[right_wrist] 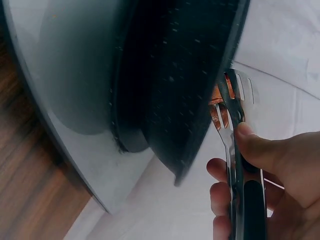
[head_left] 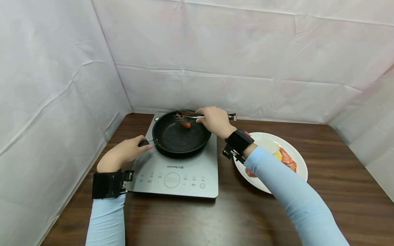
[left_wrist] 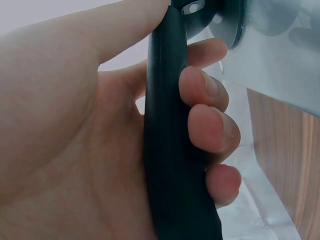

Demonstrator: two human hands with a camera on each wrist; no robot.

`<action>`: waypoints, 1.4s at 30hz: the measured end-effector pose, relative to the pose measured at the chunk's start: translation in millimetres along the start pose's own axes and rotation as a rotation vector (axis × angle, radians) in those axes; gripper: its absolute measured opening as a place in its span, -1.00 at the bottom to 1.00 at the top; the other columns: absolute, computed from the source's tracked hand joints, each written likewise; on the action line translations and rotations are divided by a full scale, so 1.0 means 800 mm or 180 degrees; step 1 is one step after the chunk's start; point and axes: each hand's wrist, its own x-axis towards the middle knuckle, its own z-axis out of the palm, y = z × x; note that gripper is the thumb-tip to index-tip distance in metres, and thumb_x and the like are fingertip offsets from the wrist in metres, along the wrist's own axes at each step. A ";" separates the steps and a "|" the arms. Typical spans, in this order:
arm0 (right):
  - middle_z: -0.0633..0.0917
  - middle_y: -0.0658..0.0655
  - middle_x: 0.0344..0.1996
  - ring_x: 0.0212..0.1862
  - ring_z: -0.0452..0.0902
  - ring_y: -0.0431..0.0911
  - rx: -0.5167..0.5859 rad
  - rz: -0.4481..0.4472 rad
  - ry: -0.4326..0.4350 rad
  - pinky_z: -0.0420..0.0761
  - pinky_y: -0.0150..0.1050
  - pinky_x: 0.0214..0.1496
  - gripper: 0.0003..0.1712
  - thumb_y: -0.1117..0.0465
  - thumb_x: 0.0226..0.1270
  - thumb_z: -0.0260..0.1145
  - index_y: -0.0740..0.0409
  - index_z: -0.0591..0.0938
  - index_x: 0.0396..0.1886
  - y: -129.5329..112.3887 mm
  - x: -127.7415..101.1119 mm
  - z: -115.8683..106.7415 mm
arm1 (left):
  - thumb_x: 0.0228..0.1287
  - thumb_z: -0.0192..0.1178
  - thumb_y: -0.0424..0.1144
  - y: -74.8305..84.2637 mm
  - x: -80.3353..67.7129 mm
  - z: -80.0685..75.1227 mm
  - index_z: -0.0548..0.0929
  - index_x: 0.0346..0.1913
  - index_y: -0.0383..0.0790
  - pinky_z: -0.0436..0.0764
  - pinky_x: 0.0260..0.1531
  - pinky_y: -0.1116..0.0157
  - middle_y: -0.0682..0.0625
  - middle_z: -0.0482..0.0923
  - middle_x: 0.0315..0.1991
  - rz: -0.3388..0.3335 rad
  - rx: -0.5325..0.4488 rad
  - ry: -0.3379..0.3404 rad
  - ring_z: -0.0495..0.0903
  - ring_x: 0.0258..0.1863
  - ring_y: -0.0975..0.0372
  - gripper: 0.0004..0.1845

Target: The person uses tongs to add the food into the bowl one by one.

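Observation:
My left hand (head_left: pixel 124 153) grips the black handle (left_wrist: pixel 172 125) of a frying pan (head_left: pixel 181 141), fingers curled round it in the left wrist view. The dark, speckled pan is over the silver induction cooktop (head_left: pixel 172 167). With my right hand (head_left: pixel 216 120) I hold metal tongs (right_wrist: pixel 232 170) with black grips, thumb on one side and fingers on the other. Their slotted tips reach over the pan's far right part. An orange-red piece of food (head_left: pixel 186 125), like a shrimp, shows at the tips, partly covered by them.
A white plate (head_left: pixel 303 171) stands on the wooden table (head_left: pixel 240 218) to the right, with orange-red shrimp (head_left: pixel 287 159) and a yellow slice (head_left: pixel 278 155) on it. My right forearm passes over this plate. White cloth walls (head_left: pixel 215 82) enclose the back and sides.

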 end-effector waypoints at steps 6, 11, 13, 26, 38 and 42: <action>0.79 0.11 0.00 -0.39 0.62 -0.02 -0.0101 -0.0024 -0.0028 0.09 -0.28 -0.55 -0.54 0.00 0.46 0.32 -0.02 0.64 0.29 -0.005 0.003 0.011 | 0.59 -0.04 0.17 0.004 0.002 0.001 0.38 0.29 -0.30 0.42 -0.33 0.18 -0.13 0.42 -0.34 0.0002 -0.0020 0.0035 0.44 -0.34 0.09 -0.41; 0.81 0.12 -0.07 -0.46 0.59 0.00 -0.0260 -0.0060 0.0089 0.07 -0.28 -0.55 -0.55 0.02 0.46 0.32 0.00 0.65 0.28 -0.004 0.006 0.019 | 0.59 -0.07 0.18 0.006 0.003 0.001 0.31 0.41 -0.33 0.58 -0.13 -0.01 -0.37 0.58 -0.01 -0.0033 0.0045 0.0023 0.61 -0.06 -0.11 -0.33; 0.80 0.13 -0.06 -0.43 0.61 0.01 -0.0362 -0.0092 0.0127 0.14 -0.28 -0.56 -0.55 0.02 0.45 0.33 0.01 0.65 0.28 -0.003 0.007 0.021 | 0.60 -0.07 0.18 0.007 0.003 0.001 0.30 0.43 -0.34 0.59 -0.08 -0.06 -0.41 0.56 0.05 -0.0050 0.0048 0.0021 0.61 0.00 -0.16 -0.32; 0.74 0.15 0.08 -0.04 0.69 0.08 -0.0387 -0.0171 -0.0001 0.65 -0.08 -0.09 -0.46 0.01 0.40 0.39 0.04 0.61 0.32 0.000 0.002 0.018 | 0.59 -0.04 0.16 0.008 0.003 0.001 0.38 0.27 -0.30 0.44 -0.37 0.18 -0.15 0.46 -0.34 -0.0028 0.0023 0.0057 0.45 -0.36 0.09 -0.43; 0.72 0.16 0.11 0.03 0.66 0.10 -0.0305 -0.0166 -0.0037 0.64 -0.04 -0.01 -0.45 0.01 0.43 0.37 0.04 0.58 0.36 0.001 -0.003 0.017 | 0.60 -0.06 0.15 0.004 0.006 0.003 0.34 0.34 -0.33 0.51 -0.33 0.13 -0.25 0.51 -0.27 -0.0043 -0.0002 -0.0004 0.52 -0.31 0.01 -0.39; 0.72 0.15 0.12 0.04 0.67 0.10 -0.0250 -0.0134 -0.0065 0.65 -0.02 -0.05 -0.45 0.01 0.42 0.38 0.02 0.59 0.35 0.003 -0.006 0.017 | 0.59 -0.04 0.14 0.004 0.008 0.007 0.37 0.21 -0.28 0.26 -0.46 0.26 0.00 0.17 -0.48 -0.0016 -0.0087 -0.0001 0.25 -0.49 0.17 -0.48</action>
